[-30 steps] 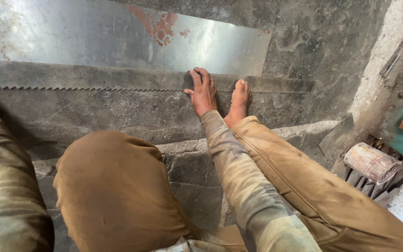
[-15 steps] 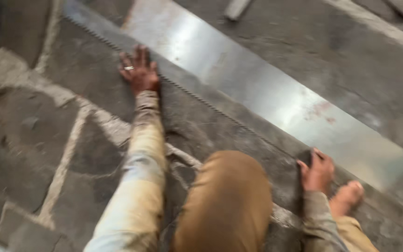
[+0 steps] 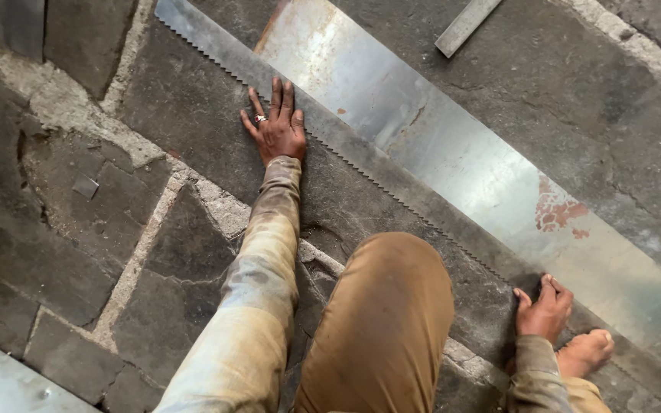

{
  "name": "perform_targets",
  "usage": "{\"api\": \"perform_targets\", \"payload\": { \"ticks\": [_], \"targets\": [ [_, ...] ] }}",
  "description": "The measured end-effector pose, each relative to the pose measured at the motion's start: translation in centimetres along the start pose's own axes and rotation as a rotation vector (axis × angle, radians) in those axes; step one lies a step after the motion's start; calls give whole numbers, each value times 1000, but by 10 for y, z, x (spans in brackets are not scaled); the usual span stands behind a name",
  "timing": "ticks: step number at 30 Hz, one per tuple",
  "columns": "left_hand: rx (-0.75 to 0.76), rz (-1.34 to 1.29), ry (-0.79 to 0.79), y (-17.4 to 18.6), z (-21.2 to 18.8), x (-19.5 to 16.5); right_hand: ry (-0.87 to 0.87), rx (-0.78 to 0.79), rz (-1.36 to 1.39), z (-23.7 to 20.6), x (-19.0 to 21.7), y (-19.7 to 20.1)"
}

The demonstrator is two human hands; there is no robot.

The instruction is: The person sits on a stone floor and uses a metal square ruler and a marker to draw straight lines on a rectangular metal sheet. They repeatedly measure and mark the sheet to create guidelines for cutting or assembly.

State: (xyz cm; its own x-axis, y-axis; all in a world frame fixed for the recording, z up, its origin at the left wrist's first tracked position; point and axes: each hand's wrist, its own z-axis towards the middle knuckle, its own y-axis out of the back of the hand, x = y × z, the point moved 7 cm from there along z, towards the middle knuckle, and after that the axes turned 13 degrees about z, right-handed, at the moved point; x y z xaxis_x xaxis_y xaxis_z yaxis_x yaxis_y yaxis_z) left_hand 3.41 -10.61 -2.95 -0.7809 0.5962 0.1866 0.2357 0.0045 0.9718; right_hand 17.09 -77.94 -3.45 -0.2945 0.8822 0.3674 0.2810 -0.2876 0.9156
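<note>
1. Bent knee [image 3: 384, 321]: clothed in tan-brown woven fabric, rounded, nearest the camera, on the near side of the saw blade [image 3: 437, 160].
2. Left sleeve [image 3: 254, 291]: pale, mottled and stained cloth, running from the near edge up toward the blade's toothed edge.
3. Bare foot [image 3: 584, 352]: planted on the stone just beside the blade's near edge, toward its right end.
4. Right hand [image 3: 543, 310]: just beside the foot, fingers curled together and pressed down at the blade's toothed edge. Whether they pinch the metal or only bear on it, I cannot tell.
5. Left hand [image 3: 277, 126]: flat, palm down, fingers spread and extended. The fingertips touch the blade's dark toothed strip further along toward its left end; the heel of the hand rests on stone. A ring [image 3: 260, 118] shows on one finger.
6. Saw blade: long, flat, broad steel band lying diagonally on the floor. Near edge carries a row of small, regular teeth along a darker grey strip; the far portion is brighter, scuffed metal with a reddish rust patch [image 3: 556, 210] toward the right end.
7. Stone floor [image 3: 63, 229]: dark grey irregular slabs, rough and cracked, with pale mortar joints, on both sides of the blade.
8. Metal bar [image 3: 464, 27]: narrow, flat, grey, lying beyond the blade, apart from it.
</note>
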Motion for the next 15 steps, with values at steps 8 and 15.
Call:
{"api": "perform_targets", "payload": {
  "ticks": [8, 15],
  "targets": [
    [11, -65, 19, -11, -4, 1, 2, -21, 21, -2, 5, 2],
    [50, -60, 20, -12, -5, 0, -29, -27, 65, -2, 5, 2]
  ]
}}
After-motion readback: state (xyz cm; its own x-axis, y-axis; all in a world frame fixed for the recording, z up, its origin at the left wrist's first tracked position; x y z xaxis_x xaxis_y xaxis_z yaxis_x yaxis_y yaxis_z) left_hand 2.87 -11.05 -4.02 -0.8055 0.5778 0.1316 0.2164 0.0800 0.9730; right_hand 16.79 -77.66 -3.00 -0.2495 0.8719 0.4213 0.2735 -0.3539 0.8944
